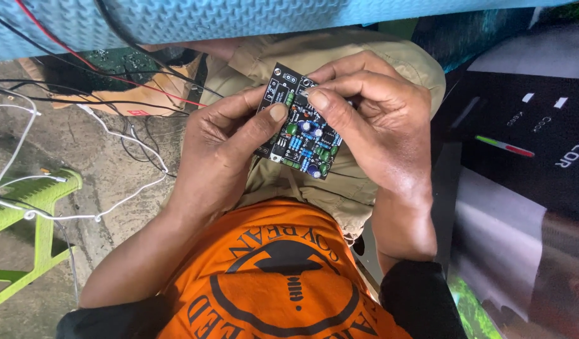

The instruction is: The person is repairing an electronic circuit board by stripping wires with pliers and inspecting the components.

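Board position: the black circuit board (300, 122) sits above my lap, tilted, long axis running from upper left to lower right. My left hand (223, 147) clamps its left edge, thumb on top; my right hand (371, 122) pinches a small component (304, 94) at its upper edge.

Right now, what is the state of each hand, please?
Left hand: closed on the circuit board, thumb on its face.
Right hand: fingertips pinched at the board's top edge; whether it holds a part cannot be told.

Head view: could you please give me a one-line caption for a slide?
Both hands, left and right, hold a small black circuit board above the lap.
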